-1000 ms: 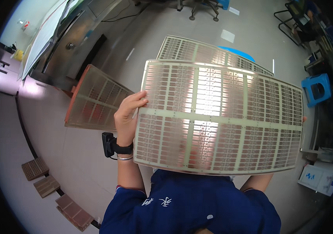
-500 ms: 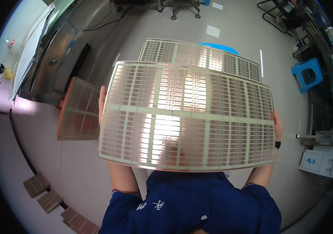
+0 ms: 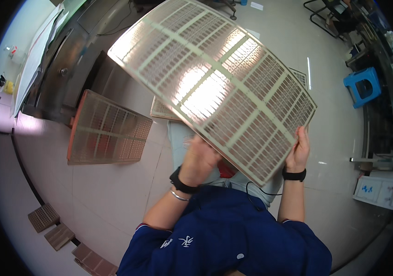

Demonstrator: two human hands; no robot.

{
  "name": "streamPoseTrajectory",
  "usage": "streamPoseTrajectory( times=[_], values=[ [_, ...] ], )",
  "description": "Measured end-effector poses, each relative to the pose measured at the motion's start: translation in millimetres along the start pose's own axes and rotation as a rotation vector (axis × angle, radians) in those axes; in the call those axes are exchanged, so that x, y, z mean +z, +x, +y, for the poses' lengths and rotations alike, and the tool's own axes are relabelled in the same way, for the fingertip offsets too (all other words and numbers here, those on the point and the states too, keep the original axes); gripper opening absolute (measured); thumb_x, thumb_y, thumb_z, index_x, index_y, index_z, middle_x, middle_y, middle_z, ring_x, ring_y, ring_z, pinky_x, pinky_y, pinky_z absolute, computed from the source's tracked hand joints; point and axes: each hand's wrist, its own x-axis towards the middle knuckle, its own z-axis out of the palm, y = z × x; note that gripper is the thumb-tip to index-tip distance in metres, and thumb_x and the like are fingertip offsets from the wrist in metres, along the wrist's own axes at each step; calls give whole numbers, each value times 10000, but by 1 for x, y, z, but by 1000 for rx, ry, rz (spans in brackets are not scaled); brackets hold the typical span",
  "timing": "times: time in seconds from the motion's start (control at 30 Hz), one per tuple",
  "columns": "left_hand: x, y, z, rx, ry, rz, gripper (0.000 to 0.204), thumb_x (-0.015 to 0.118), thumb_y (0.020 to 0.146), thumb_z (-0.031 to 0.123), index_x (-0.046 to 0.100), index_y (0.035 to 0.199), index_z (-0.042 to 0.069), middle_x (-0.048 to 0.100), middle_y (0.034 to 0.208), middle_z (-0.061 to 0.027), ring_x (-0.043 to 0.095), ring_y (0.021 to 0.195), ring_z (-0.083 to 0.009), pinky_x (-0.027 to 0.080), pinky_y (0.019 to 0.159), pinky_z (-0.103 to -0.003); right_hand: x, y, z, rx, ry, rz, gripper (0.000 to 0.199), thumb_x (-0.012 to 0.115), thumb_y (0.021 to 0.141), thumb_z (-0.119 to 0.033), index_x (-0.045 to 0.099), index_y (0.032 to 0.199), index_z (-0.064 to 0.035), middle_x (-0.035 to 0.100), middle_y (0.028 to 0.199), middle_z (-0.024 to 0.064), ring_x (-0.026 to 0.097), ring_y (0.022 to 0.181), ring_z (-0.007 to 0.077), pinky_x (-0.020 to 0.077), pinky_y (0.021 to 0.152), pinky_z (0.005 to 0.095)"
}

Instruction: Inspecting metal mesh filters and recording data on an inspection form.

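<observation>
A large, shiny circuit board panel [image 3: 247, 92] with a pale green grid is tilted in front of me, its upper left corner raised. My right hand [image 3: 299, 149] grips its lower right edge, thumb on the front and the other fingers behind. My left hand [image 3: 200, 161], slightly blurred, is at the middle of the lower edge; its fingers are hidden behind the panel. Beneath lies a second similar panel [image 3: 161, 109], mostly covered, showing only at its left end and far right corner. To the left, another panel [image 3: 113, 129] with a reddish edge stands upright.
A dark metal cabinet [image 3: 58, 69] is at the upper left. Several small brown panels [image 3: 43, 218] lie by the left wall. On the right are a blue stool [image 3: 363, 87] and a white box [image 3: 377, 191]. A black cable [image 3: 256, 188] crosses my lap.
The panel has turned clockwise and tilted, its left end rising away from me. My left hand has left its left edge for the lower edge. My right hand has shifted inward with the panel.
</observation>
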Motion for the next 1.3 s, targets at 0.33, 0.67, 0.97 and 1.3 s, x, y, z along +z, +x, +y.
streamPoseTrajectory(
  times=[0.33, 0.67, 0.97, 1.3],
  values=[
    [-14, -6, 32, 17, 518, 324, 640, 610, 832, 119, 244, 1351, 39, 429, 1289, -89, 419, 1186, -187, 335, 1002, -351, -17, -18, 7, 163, -148, -158, 369, 448, 932, -172, 402, 1244, 20, 537, 1153, 108, 559, 1024, 185, 500, 831, 326],
    [-56, -20, 57, -145, 515, 330, 602, 606, 823, 111, 301, 1329, -2, 443, 1282, -111, 430, 1179, -187, 344, 993, -329, -35, -26, 19, 320, -556, -113, 365, 395, 962, -238, 509, 1167, 41, 619, 973, 69, 582, 825, 91, 472, 707, 223],
    [-71, -24, 47, -100, 517, 404, 512, 580, 843, 115, 365, 1292, -6, 489, 1237, -109, 465, 1139, -181, 359, 974, -318, -43, -19, 28, 366, -608, -76, 343, 396, 963, -270, 560, 1067, 13, 630, 907, 63, 591, 772, 97, 474, 690, 221],
    [-74, -32, 47, -73, 458, 489, 421, 528, 885, 128, 402, 1268, 8, 516, 1207, -102, 512, 1081, -165, 418, 918, -305, -39, -24, 26, 406, -617, -130, 319, 400, 961, -275, 576, 1021, -16, 627, 828, 44, 578, 679, 76, 470, 617, 208]
  ],
)
